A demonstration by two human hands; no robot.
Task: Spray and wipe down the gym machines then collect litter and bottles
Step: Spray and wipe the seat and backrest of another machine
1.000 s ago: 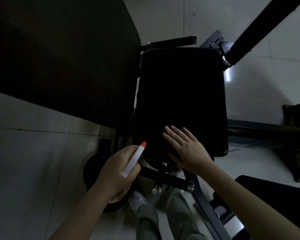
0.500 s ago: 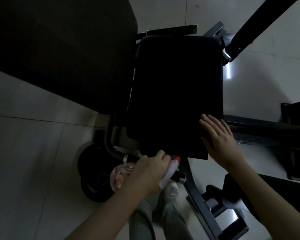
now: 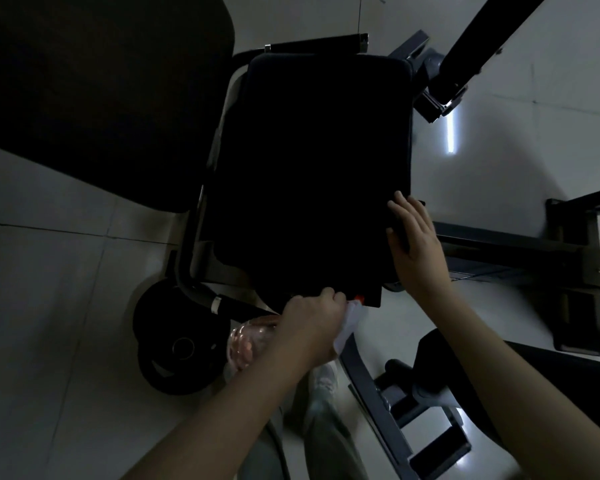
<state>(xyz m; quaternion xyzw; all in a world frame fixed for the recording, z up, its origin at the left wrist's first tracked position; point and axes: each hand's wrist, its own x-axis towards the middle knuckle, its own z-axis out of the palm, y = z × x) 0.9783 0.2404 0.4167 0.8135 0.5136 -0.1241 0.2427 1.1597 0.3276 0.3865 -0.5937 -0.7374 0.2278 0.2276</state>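
Dim light. Black seat pad [image 3: 312,168] on a dark machine frame, seen from above. Left hand [image 3: 312,327] at the pad's near edge, fingers curled tight round a spray bottle [image 3: 349,327]. Its orange nozzle tip sits just beside the pad's near right corner, and the clear body hangs below the wrist. Right hand [image 3: 413,244] lies flat on the pad's right edge, fingers straight. Something dark under the palm, too dim to tell. Weight plate [image 3: 174,348] on the floor tiles [image 3: 49,306] to the left.
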